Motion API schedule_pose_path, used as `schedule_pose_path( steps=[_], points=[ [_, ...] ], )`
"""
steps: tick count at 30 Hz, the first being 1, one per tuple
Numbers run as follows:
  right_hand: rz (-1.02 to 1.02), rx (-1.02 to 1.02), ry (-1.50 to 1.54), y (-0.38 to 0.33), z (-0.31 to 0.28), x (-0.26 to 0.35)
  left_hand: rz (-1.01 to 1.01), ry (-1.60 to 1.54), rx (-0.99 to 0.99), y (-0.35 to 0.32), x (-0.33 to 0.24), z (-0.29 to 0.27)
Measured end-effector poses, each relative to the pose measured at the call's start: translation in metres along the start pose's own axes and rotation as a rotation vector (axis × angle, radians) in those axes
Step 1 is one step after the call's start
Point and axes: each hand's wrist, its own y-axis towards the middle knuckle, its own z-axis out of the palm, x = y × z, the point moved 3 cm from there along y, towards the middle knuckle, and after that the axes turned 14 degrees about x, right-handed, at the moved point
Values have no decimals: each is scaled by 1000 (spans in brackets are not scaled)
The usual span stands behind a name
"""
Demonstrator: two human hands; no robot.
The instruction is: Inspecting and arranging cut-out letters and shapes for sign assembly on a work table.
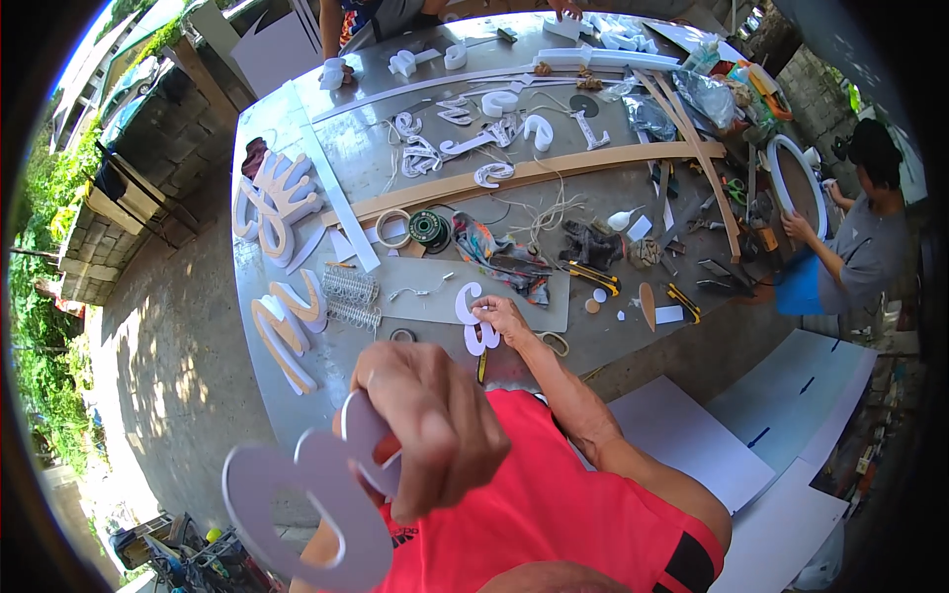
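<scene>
A flat white cut-out letter (297, 504), curling like a figure with two loops, is held up close to the camera, its upper edge pinched in the grip of the left hand (435, 435). The right hand (504, 318) rests farther off on the table (613, 346), fingers pressed on a second white cut-out (474, 314) lying on a grey board (435, 301). This looks like sorting or matching pieces; the next move likely calls for careful placing. A yellow utility knife (593, 277) lies nearby.

2 hands (435, 435) (502, 314) of the wearer are seen, 2 coiled metal springs (349, 285) (352, 314), 2 yellow utility knives (593, 279) (682, 301), and 2 other people (865, 237) (381, 15).
</scene>
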Motion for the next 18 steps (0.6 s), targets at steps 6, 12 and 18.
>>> schedule_pose_path(
  steps=[6, 12, 18],
  points=[
    [92, 38, -22, -2, -3, 9, 98, 40, -54, 68, 17, 32],
    [59, 7, -35, 4, -8, -2, 6, -11, 137, 49, 14, 18],
    [106, 11, 41, -3, 0, 11, -6, 46, 225, 49, 11, 19]
  ],
)
